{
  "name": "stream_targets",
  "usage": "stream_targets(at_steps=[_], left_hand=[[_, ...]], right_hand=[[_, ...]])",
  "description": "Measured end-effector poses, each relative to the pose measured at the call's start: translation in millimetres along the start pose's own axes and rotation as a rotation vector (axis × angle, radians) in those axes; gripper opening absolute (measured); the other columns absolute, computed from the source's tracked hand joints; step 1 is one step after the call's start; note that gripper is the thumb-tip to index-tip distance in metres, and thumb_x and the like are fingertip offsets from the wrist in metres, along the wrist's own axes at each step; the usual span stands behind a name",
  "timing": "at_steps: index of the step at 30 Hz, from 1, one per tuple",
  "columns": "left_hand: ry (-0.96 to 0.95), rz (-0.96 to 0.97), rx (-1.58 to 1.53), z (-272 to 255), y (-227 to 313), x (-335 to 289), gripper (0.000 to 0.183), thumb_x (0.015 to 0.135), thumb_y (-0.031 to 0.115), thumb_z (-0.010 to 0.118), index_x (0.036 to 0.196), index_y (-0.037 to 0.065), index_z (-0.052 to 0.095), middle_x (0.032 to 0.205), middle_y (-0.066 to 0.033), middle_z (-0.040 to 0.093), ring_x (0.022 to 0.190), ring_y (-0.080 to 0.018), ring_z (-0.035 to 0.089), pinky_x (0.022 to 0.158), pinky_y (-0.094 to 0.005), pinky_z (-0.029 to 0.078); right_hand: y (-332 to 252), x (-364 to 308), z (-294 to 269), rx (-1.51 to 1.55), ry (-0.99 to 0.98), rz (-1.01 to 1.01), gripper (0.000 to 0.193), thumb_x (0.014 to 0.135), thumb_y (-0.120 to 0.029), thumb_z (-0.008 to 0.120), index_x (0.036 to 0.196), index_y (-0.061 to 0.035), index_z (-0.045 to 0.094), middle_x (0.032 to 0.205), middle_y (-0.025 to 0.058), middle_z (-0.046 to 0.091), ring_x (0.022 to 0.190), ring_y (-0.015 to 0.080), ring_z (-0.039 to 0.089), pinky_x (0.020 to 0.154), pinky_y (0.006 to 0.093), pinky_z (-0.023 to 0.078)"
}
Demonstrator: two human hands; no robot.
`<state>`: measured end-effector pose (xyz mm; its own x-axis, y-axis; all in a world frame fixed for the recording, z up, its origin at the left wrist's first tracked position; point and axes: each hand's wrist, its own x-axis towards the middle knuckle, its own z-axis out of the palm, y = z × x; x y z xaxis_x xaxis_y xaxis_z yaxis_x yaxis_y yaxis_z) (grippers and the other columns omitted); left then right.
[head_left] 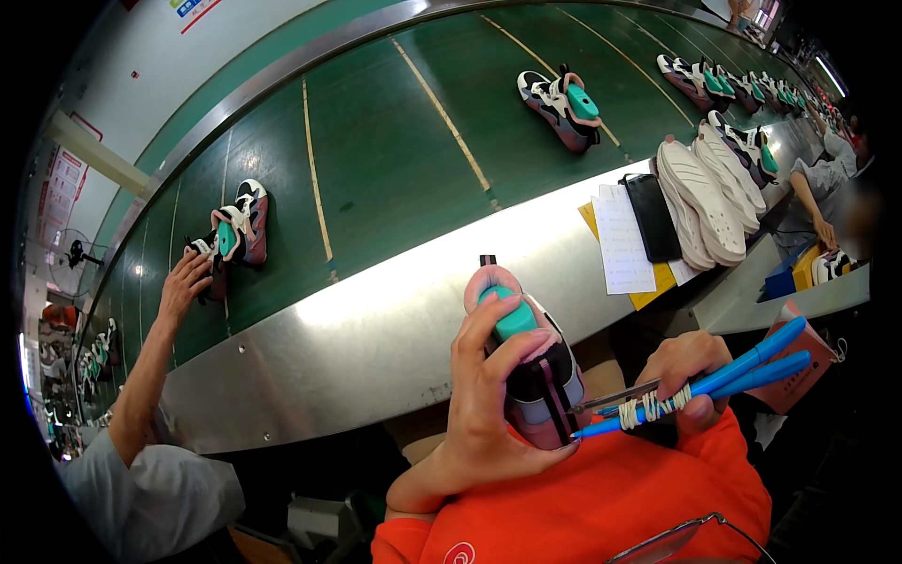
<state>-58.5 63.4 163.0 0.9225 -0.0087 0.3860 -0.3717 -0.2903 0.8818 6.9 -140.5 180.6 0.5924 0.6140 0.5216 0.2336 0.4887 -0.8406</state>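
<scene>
My left hand (pixel 481 395) grips a sneaker (pixel 556 376) in black, white and pink, tilted with its heel toward me. A teal insert (pixel 515 321) fills the shoe's opening, and my fingers lie over it. In my right hand (pixel 684 362) are blue pens (pixel 757 359), bundled with pale bands (pixel 655 407), along with a slim metal tool (pixel 615 396) whose kind I cannot make out. One blue pen's tip meets the lower heel of the sneaker, or lies right beside it.
A steel ledge (pixel 376 329) borders the green conveyor belt (pixel 376 188), which carries more sneakers (pixel 561 108). White soles (pixel 700 202), a black phone (pixel 650 218) and paper (pixel 622 246) lie on the ledge. At left, a co-worker's hand (pixel 185 282) touches a sneaker; another person sits right.
</scene>
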Motion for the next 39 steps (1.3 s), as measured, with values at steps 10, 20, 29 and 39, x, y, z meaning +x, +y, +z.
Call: stream_targets(at_steps=[10, 20, 29, 39], left_hand=[[-0.004, 0.018, 0.03, -5.6, 0.8, -0.9, 0.089, 0.042, 0.007, 0.083, 0.117, 0.009, 0.036, 0.129, -0.0155, 0.025, 0.12, -0.0298, 0.035, 0.083, -0.0337, 0.05], [0.077, 0.048, 0.017, -12.0, 3.2, 7.5, 0.079, 0.046, 0.011, 0.08, 0.115, 0.007, 0.042, 0.124, -0.0187, 0.033, 0.112, -0.0381, 0.037, 0.088, -0.0418, 0.036], [0.053, 0.052, 0.054, -20.0, 1.4, 10.1, 0.083, 0.044, 0.011, 0.079, 0.117, 0.007, 0.04, 0.125, -0.019, 0.031, 0.115, -0.0383, 0.034, 0.089, -0.0426, 0.035], [0.079, 0.056, -0.058, -18.1, -2.5, 2.4, 0.078, 0.044, 0.011, 0.081, 0.113, 0.008, 0.044, 0.123, -0.0165, 0.033, 0.112, -0.0369, 0.037, 0.089, -0.0411, 0.035]], right_hand=[[-10.7, 6.1, 4.8, -0.095, -0.065, 0.116, 0.027, 0.079, -0.026, 0.061, 0.083, -0.0008, 0.055, 0.075, 0.0127, 0.059, 0.064, 0.0225, 0.057, 0.058, 0.0288, 0.048], [-33.0, 61.4, 4.4, -0.353, -0.651, 0.194, 0.034, 0.083, -0.023, 0.057, 0.078, 0.0086, 0.046, 0.057, 0.0208, 0.047, 0.039, 0.0286, 0.044, 0.035, 0.0343, 0.034], [-33.2, 66.7, 14.0, -0.459, -0.624, 0.133, 0.036, 0.08, -0.026, 0.062, 0.075, 0.0067, 0.048, 0.058, 0.0183, 0.048, 0.04, 0.0293, 0.046, 0.034, 0.0349, 0.034], [-15.0, 21.1, -12.8, -0.198, -0.243, 0.003, 0.042, 0.082, -0.046, 0.053, 0.088, -0.0057, 0.046, 0.066, 0.0101, 0.052, 0.048, 0.0172, 0.052, 0.04, 0.0254, 0.04]])
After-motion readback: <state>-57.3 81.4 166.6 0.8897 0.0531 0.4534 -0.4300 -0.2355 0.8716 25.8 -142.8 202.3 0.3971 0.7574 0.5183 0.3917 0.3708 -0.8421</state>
